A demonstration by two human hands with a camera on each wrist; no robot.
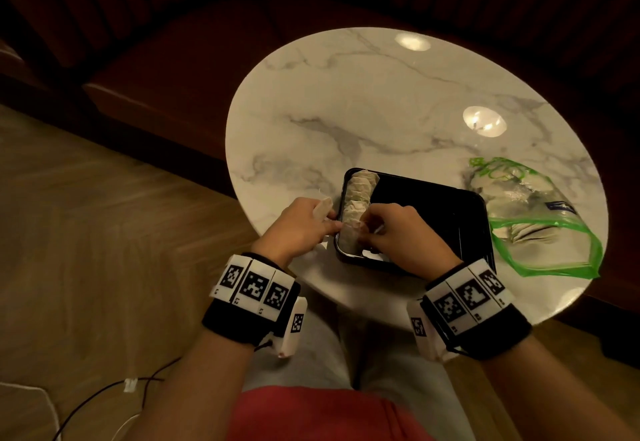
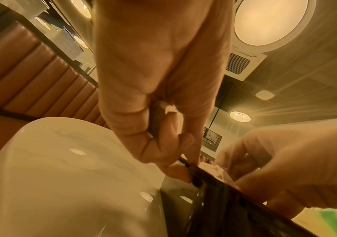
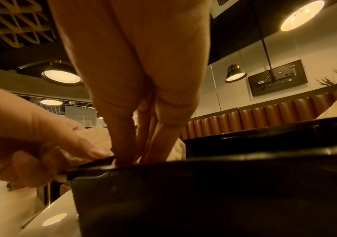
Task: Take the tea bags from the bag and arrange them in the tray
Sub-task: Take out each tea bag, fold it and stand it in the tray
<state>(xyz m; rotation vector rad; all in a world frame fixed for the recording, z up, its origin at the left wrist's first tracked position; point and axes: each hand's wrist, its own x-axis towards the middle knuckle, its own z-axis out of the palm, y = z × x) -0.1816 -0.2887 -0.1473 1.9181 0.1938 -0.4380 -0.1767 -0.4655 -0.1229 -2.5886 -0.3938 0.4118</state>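
Café/restaurant: padded booth seating (image 3: 264,118), round marble table (image 1: 346,101), pendant lamps (image 3: 235,73), ceiling AC vent (image 2: 242,64).

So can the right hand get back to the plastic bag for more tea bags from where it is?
Probably yes. The right hand is at the black tray's left end; the plastic bag lies open right of the tray, nothing between them but the low rim.
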